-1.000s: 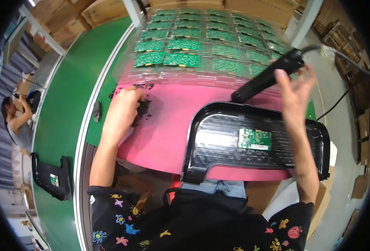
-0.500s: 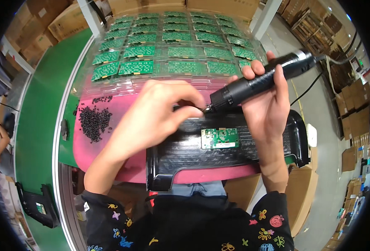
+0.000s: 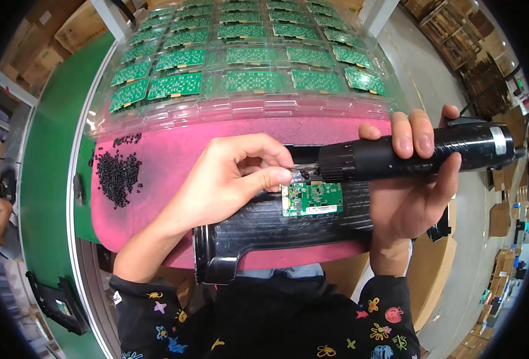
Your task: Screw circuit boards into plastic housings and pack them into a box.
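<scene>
electric screwdriver (image 3: 420, 152): black, cylindrical, lying nearly level in mid-air, its bit (image 3: 305, 167) pointing left | circuit board (image 3: 312, 199): green, white-labelled, sitting inside black housing (image 3: 264, 230) | black housing: ribbed, partly hidden, resting on pink mat (image 3: 175, 140)

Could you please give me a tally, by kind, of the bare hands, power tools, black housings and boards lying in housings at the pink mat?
Bare hands, left hand and right hand: 2
Power screwdriver: 1
Black housing: 1
Green circuit board: 1
Total: 5
</scene>
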{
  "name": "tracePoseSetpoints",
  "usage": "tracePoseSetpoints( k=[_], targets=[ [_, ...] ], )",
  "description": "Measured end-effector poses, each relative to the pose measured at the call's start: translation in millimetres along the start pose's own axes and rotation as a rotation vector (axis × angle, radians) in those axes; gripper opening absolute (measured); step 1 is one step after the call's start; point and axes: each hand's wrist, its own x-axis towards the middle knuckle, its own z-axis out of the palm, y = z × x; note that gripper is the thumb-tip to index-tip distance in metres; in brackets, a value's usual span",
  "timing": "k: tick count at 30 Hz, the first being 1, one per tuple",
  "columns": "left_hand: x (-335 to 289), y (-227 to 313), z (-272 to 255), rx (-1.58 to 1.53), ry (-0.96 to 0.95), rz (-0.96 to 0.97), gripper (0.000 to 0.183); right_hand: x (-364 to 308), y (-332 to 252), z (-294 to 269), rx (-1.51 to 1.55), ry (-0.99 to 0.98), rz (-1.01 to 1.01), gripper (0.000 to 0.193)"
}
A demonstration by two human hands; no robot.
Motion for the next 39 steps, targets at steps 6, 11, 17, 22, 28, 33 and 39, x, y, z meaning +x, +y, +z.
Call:
tracePoseSetpoints(
  k=[6, 11, 17, 22, 28, 33, 39],
  targets=[
    [-3.7, -6.2, 3.4, -0.139, 0.019, 0.022, 0.012, -6.2, 1.6, 3.2, -0.055, -0.025, -0.017, 0.05],
    [-0.8, -7.8, -1.3, -0.116, -0.089, -0.016, 0.013, -4.0, -3.4, 3.7, -0.082, -0.065, -0.007, 0.051],
    [0.0, -9.0, 3.7, 0.376, -0.032, 0.079, 0.019, 0.0, -20.0, -2.9, -0.156, -0.008, 0.042, 0.042],
    [-1.3, -11.6, 6.6, 0.608, -0.038, 0.222, 0.016, 3.5, -30.4, -24.4, -0.336, -0.067, 0.092, 0.038],
    [-1.7, -14.2, 5.5, 0.712, -0.144, 0.263, 0.02, -2.8, -21.2, -38.3, -0.424, -0.097, 0.099, 0.034],
    [-2.6, -18.8, 8.2, 0.706, -0.162, 0.316, 0.027, -3.0, -18.7, -38.7, -0.491, -0.082, 0.109, 0.032],
    [-4.2, -21.0, 7.3, 0.774, -0.167, 0.32, 0.037, -4.0, -13.3, -37.5, -0.55, -0.073, 0.102, 0.031]
  ],
)
